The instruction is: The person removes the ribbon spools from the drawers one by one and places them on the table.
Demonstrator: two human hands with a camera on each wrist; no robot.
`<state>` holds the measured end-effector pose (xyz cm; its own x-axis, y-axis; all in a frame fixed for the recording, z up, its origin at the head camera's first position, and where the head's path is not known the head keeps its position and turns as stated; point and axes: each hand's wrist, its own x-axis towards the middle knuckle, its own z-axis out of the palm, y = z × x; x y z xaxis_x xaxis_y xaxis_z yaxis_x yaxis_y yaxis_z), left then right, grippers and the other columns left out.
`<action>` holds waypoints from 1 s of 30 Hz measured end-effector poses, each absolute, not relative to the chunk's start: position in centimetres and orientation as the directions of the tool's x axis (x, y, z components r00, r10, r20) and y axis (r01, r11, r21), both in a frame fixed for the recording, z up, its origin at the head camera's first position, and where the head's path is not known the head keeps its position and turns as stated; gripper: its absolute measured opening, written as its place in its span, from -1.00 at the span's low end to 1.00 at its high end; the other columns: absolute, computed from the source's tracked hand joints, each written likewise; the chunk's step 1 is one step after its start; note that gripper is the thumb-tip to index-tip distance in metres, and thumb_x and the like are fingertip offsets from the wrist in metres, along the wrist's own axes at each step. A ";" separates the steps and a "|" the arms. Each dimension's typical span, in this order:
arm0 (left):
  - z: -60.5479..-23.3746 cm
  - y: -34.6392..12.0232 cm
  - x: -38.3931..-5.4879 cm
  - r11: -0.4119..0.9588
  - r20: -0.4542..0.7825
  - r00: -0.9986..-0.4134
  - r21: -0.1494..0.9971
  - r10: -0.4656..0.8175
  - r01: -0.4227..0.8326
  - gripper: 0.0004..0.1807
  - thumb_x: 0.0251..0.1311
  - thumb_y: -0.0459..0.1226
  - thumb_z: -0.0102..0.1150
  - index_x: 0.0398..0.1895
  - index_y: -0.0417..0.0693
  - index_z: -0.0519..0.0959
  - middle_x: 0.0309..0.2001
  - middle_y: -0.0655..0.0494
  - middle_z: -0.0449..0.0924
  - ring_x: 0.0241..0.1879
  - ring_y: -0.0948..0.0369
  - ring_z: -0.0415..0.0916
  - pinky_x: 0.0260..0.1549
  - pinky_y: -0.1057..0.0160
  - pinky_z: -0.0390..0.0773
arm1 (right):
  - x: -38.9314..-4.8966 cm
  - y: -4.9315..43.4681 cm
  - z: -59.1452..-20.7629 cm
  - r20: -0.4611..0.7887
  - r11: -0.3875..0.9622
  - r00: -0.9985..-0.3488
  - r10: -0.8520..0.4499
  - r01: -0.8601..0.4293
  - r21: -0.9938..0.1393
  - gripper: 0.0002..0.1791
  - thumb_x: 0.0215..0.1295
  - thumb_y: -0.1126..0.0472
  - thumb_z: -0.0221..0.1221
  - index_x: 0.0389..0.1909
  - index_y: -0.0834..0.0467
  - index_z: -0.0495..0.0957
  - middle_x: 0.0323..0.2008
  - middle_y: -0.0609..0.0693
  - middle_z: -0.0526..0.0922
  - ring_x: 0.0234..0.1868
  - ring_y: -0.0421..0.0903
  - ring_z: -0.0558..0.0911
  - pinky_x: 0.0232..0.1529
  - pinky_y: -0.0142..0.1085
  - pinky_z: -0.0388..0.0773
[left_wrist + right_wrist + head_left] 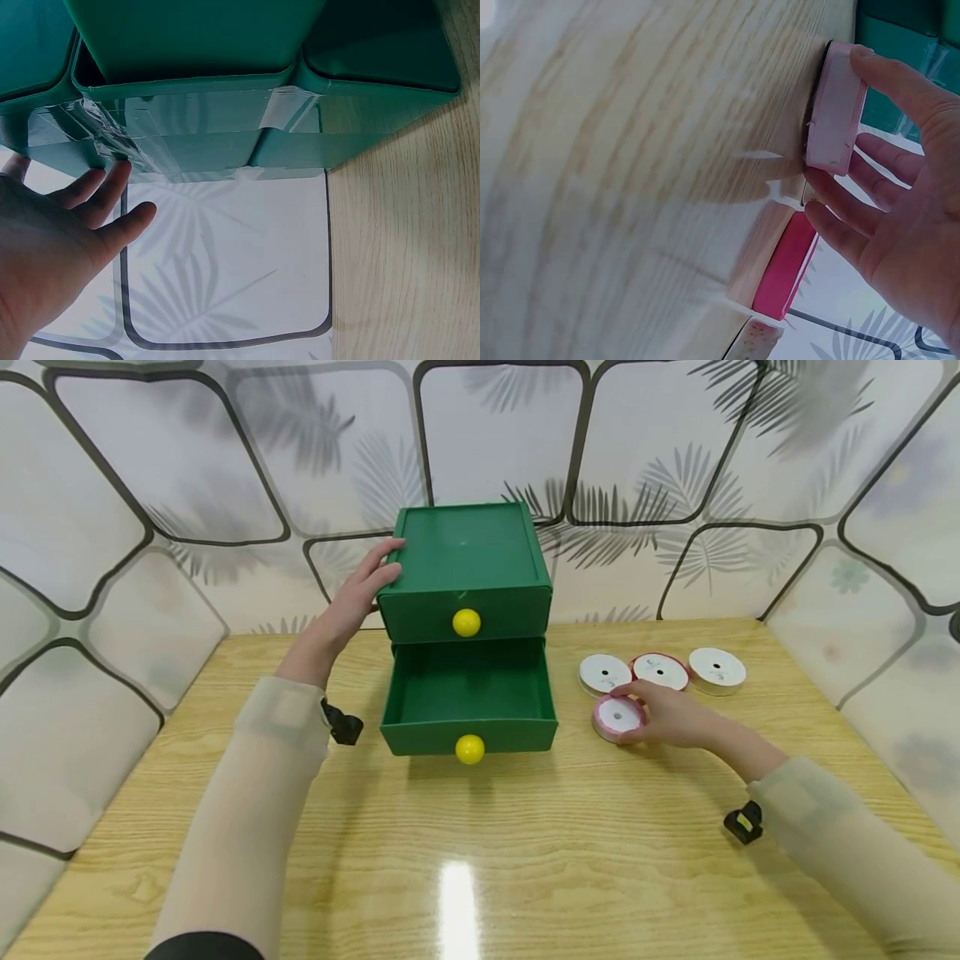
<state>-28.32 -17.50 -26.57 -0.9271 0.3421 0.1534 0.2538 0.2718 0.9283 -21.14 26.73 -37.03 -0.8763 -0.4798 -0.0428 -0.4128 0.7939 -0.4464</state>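
Observation:
A green two-drawer box (465,556) stands on the table, its lower drawer (427,737) pulled out and nothing seen inside. My left hand (347,610) touches the box's upper left side with fairly straight fingers; in the left wrist view, fingertips (118,171) meet the taped green wall. To the right of the box, my right hand (675,717) pinches a pink ribbon spool (618,727) between thumb and fingers. That spool (836,112) appears edge-on in the right wrist view, on or very near the tabletop; I cannot tell which.
Behind the pink spool lie a white-topped spool (603,670), a red-rimmed spool (659,665) and another white-topped spool (717,668). Yellow knobs (467,622) stick out from both drawer fronts. A patterned backdrop (502,435) rises behind the wooden table (555,852).

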 end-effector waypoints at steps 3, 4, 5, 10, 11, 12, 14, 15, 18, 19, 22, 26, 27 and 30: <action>-26.5 -17.4 -28.4 0.272 0.153 -0.926 0.928 0.344 0.254 -0.37 0.48 0.01 -0.22 0.55 0.18 -0.01 0.55 0.14 -0.31 0.50 0.07 -0.26 0.29 -0.27 -0.06 | -21.1 26.9 -37.2 -0.057 0.798 -0.882 -0.468 -0.394 -0.456 -0.27 0.09 0.03 0.43 0.20 0.33 0.43 0.11 0.25 0.51 0.02 0.13 0.50 0.07 0.07 0.38; -26.5 -17.4 -28.4 0.271 0.152 -0.926 0.929 0.345 0.254 -0.37 0.48 0.01 -0.22 0.55 0.18 -0.01 0.55 0.14 -0.31 0.50 0.07 -0.26 0.29 -0.27 -0.06 | -21.1 26.9 -37.3 -0.060 0.798 -0.883 -0.466 -0.390 -0.460 -0.26 0.09 0.03 0.43 0.20 0.33 0.43 0.12 0.25 0.51 0.02 0.13 0.50 0.07 0.08 0.38; -26.5 -17.4 -28.4 0.273 0.151 -0.927 0.928 0.345 0.253 -0.37 0.47 0.01 -0.22 0.55 0.18 -0.01 0.55 0.14 -0.31 0.50 0.06 -0.26 0.29 -0.27 -0.06 | -21.1 27.0 -37.3 -0.060 0.797 -0.884 -0.464 -0.387 -0.464 -0.27 0.09 0.03 0.43 0.21 0.33 0.43 0.12 0.25 0.51 0.02 0.13 0.50 0.07 0.08 0.38; -26.5 -17.4 -28.4 0.280 0.134 -0.929 0.930 0.346 0.238 -0.37 0.47 0.02 -0.22 0.55 0.19 -0.01 0.55 0.08 -0.27 0.49 0.04 -0.23 0.29 -0.28 -0.07 | -21.0 27.0 -37.2 -0.041 0.782 -0.881 -0.471 -0.395 -0.481 -0.26 0.09 0.04 0.44 0.21 0.33 0.42 0.12 0.26 0.50 0.07 0.18 0.49 0.10 0.10 0.36; -26.4 -17.5 -28.4 0.283 0.129 -0.929 0.930 0.347 0.235 -0.36 0.47 0.02 -0.22 0.55 0.19 -0.02 0.54 0.06 -0.26 0.49 0.03 -0.21 0.29 -0.28 -0.07 | -20.9 27.0 -37.1 -0.034 0.778 -0.881 -0.471 -0.397 -0.486 -0.25 0.09 0.05 0.44 0.22 0.34 0.42 0.13 0.27 0.50 0.09 0.19 0.49 0.12 0.11 0.35; -26.3 -17.5 -28.4 0.285 0.124 -0.929 0.930 0.349 0.231 -0.36 0.47 0.02 -0.22 0.55 0.19 -0.02 0.54 0.03 -0.24 0.48 0.02 -0.20 0.29 -0.29 -0.07 | -20.8 27.0 -37.0 -0.028 0.773 -0.880 -0.474 -0.400 -0.492 -0.25 0.08 0.06 0.44 0.22 0.34 0.41 0.14 0.28 0.49 0.11 0.21 0.48 0.12 0.12 0.34; -26.2 -17.6 -28.4 0.289 0.115 -0.928 0.930 0.355 0.226 -0.35 0.46 0.03 -0.22 0.55 0.21 -0.03 0.54 0.01 -0.22 0.48 0.00 -0.18 0.29 -0.30 -0.07 | -20.7 27.1 -36.8 -0.015 0.763 -0.878 -0.478 -0.406 -0.503 -0.24 0.08 0.09 0.44 0.23 0.36 0.40 0.15 0.30 0.48 0.14 0.24 0.47 0.14 0.14 0.33; -26.1 -17.6 -28.4 0.292 0.111 -0.927 0.930 0.358 0.224 -0.35 0.46 0.03 -0.22 0.55 0.22 -0.04 0.54 0.01 -0.22 0.48 0.00 -0.17 0.28 -0.30 -0.08 | -20.6 27.1 -36.7 -0.014 0.761 -0.879 -0.476 -0.404 -0.508 -0.25 0.08 0.10 0.44 0.23 0.36 0.40 0.16 0.30 0.47 0.14 0.25 0.47 0.13 0.15 0.33; -26.0 -17.7 -28.3 0.296 0.100 -0.926 0.930 0.363 0.217 -0.34 0.46 0.04 -0.22 0.56 0.24 -0.06 0.54 0.03 -0.24 0.48 0.01 -0.19 0.29 -0.30 -0.09 | -20.5 27.1 -36.6 -0.016 0.762 -0.879 -0.476 -0.403 -0.508 -0.25 0.08 0.11 0.44 0.24 0.35 0.40 0.15 0.29 0.48 0.13 0.24 0.48 0.13 0.14 0.35; -26.0 -17.7 -28.3 0.297 0.098 -0.926 0.930 0.363 0.215 -0.34 0.47 0.04 -0.22 0.56 0.24 -0.06 0.54 0.04 -0.25 0.48 0.02 -0.20 0.29 -0.30 -0.09 | -20.5 27.1 -36.7 -0.020 0.764 -0.879 -0.476 -0.402 -0.505 -0.25 0.08 0.11 0.44 0.24 0.34 0.40 0.14 0.28 0.49 0.12 0.23 0.49 0.12 0.13 0.35; -25.9 -17.6 -28.3 0.296 0.096 -0.927 0.931 0.363 0.213 -0.35 0.47 0.03 -0.23 0.56 0.23 -0.06 0.54 0.03 -0.25 0.48 0.01 -0.20 0.29 -0.29 -0.08 | -20.5 27.2 -36.9 -0.025 0.767 -0.878 -0.478 -0.404 -0.498 -0.26 0.08 0.08 0.45 0.23 0.32 0.42 0.12 0.25 0.51 0.11 0.21 0.49 0.11 0.10 0.36; -26.0 -17.5 -28.2 0.300 0.101 -0.927 0.929 0.361 0.217 -0.35 0.47 0.02 -0.23 0.56 0.20 -0.06 0.54 0.00 -0.24 0.48 -0.01 -0.18 0.29 -0.28 -0.05 | -20.5 27.3 -37.3 -0.015 0.763 -0.877 -0.481 -0.410 -0.499 -0.28 0.08 0.08 0.45 0.20 0.32 0.44 0.11 0.24 0.51 0.10 0.21 0.49 0.09 0.10 0.37; -26.0 -17.5 -28.2 0.302 0.102 -0.928 0.928 0.359 0.219 -0.35 0.47 0.01 -0.22 0.56 0.21 -0.06 0.54 0.00 -0.24 0.48 -0.01 -0.18 0.29 -0.27 -0.04 | -20.5 27.3 -37.3 -0.012 0.762 -0.877 -0.480 -0.411 -0.501 -0.29 0.07 0.09 0.45 0.20 0.32 0.44 0.11 0.24 0.51 0.09 0.21 0.49 0.09 0.09 0.38; -26.0 -17.5 -28.2 0.303 0.104 -0.928 0.927 0.358 0.221 -0.35 0.47 0.01 -0.22 0.56 0.20 -0.05 0.54 0.00 -0.24 0.48 0.00 -0.18 0.29 -0.28 -0.04 | -20.5 27.3 -37.4 -0.004 0.761 -0.876 -0.482 -0.417 -0.498 -0.33 0.08 0.11 0.44 0.17 0.33 0.46 0.12 0.27 0.50 0.12 0.23 0.47 0.12 0.12 0.35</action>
